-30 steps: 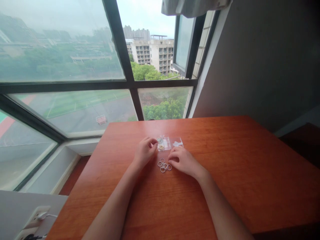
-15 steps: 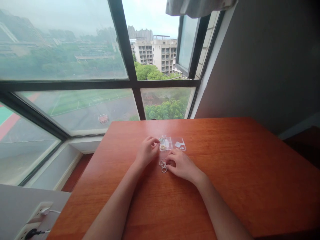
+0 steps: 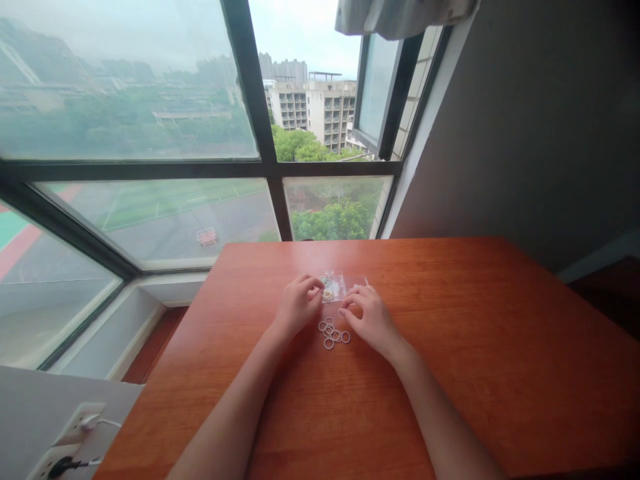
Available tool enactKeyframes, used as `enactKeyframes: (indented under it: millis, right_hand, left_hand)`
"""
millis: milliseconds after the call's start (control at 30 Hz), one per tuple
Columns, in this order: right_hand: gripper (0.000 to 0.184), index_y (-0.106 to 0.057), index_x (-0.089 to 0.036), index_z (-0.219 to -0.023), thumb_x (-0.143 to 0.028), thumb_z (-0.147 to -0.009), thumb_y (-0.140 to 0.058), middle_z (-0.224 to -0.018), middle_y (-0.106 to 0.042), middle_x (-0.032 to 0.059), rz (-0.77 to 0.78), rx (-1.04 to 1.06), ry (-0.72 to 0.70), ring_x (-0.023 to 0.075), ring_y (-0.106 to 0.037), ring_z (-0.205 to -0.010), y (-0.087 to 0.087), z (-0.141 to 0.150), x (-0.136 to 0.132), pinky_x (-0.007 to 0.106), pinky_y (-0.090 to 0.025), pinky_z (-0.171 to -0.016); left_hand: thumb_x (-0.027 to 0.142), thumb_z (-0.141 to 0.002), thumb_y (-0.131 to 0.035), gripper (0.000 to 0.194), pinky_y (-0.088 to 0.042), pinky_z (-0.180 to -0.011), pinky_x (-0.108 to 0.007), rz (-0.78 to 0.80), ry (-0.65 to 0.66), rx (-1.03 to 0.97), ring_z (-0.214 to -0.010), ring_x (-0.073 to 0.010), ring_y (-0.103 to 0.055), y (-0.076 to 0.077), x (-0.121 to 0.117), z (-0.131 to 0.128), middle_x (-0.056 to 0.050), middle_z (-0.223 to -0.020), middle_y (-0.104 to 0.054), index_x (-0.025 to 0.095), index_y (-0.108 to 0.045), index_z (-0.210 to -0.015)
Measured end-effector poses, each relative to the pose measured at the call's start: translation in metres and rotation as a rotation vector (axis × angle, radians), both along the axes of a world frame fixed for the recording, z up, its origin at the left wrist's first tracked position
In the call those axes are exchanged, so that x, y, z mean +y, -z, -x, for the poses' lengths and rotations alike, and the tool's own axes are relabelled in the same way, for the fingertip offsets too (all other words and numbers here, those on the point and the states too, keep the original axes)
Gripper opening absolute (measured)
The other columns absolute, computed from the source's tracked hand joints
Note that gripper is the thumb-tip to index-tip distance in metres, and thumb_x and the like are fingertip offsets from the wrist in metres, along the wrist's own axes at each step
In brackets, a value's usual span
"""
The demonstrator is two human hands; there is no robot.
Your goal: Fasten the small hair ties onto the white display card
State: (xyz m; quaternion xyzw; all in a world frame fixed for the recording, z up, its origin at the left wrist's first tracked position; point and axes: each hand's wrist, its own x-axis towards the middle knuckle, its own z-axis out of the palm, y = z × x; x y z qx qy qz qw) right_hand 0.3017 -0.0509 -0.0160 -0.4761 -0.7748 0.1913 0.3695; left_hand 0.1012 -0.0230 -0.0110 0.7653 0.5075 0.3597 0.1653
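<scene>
A small clear plastic box (image 3: 338,285) lies on the table with its lid opened out to the right. Rings of differing tints, some yellowish (image 3: 327,295), sit in its left part. My left hand (image 3: 301,303) grips the box's left edge between thumb and fingers. Over the near right side of the box, my right hand (image 3: 369,317) pinches a pale ring (image 3: 341,313) between thumb and fingertips, and it partly hides the lid. Just below lies a loose cluster of several light rings (image 3: 329,330), some overlapping.
The reddish-brown wooden table (image 3: 480,333) reaches up to the window frame (image 3: 277,170). A grey wall (image 3: 515,133) stands to the right. At lower left, plugs sit in a wall socket (image 3: 75,427).
My right hand has moved up and away from the ring cluster toward the box, now with a ring in its fingers. More of the cluster shows. My left hand stays at the box.
</scene>
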Motion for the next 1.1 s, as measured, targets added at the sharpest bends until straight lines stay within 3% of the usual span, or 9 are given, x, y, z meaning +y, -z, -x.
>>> enactKeyframes:
  millis: [167, 400, 667, 1100]
  right_hand:
    - [0.006, -0.066, -0.022, -0.076, -0.018, -0.08, -0.064, -0.091, -0.066, 0.0064, -0.045, 0.063, 0.132, 0.0242, -0.056, -0.093, 0.005, -0.005, 0.007, 0.039, -0.045, -0.086]
    - [0.004, -0.065, -0.022, -0.078, -0.021, -0.082, -0.063, -0.085, -0.066, 0.0051, -0.023, 0.137, 0.146, 0.0223, -0.058, -0.085, 0.001, -0.003, 0.005, 0.034, -0.046, -0.076]
    - [0.007, -0.064, -0.022, -0.077, -0.023, -0.083, -0.06, -0.082, -0.067, 0.0046, -0.023, 0.133, 0.126, 0.0222, -0.058, -0.084, -0.004, 0.0, 0.003, 0.034, -0.047, -0.075]
    - [0.009, -0.063, -0.022, -0.077, -0.016, -0.082, -0.058, -0.086, -0.065, 0.0035, 0.022, -0.014, 0.176, 0.0208, -0.058, -0.089, 0.006, -0.004, 0.004, 0.032, -0.045, -0.084]
  left_hand:
    - [0.019, -0.084, -0.055, 0.01, -0.047, -0.075, -0.029, 0.007, 0.054, -0.008, -0.08, -0.0165, -0.058, -0.005, -0.006, -0.01, -0.004, -0.085, -0.063, 0.02, -0.065, -0.084]
    - [0.023, -0.087, -0.054, 0.012, -0.046, -0.071, -0.026, 0.068, 0.215, -0.033, -0.077, -0.0145, -0.059, -0.008, -0.016, -0.026, -0.004, -0.089, -0.063, 0.02, -0.066, -0.088]
    - [0.02, -0.086, -0.056, 0.008, -0.046, -0.069, -0.025, 0.046, 0.162, -0.078, -0.074, -0.0141, -0.058, -0.006, -0.016, -0.029, -0.003, -0.084, -0.062, 0.019, -0.064, -0.083]
    - [0.02, -0.085, -0.057, 0.007, -0.046, -0.083, -0.031, -0.117, -0.041, 0.035, -0.087, -0.0185, -0.06, 0.007, 0.003, -0.023, -0.003, -0.093, -0.063, 0.021, -0.064, -0.085]
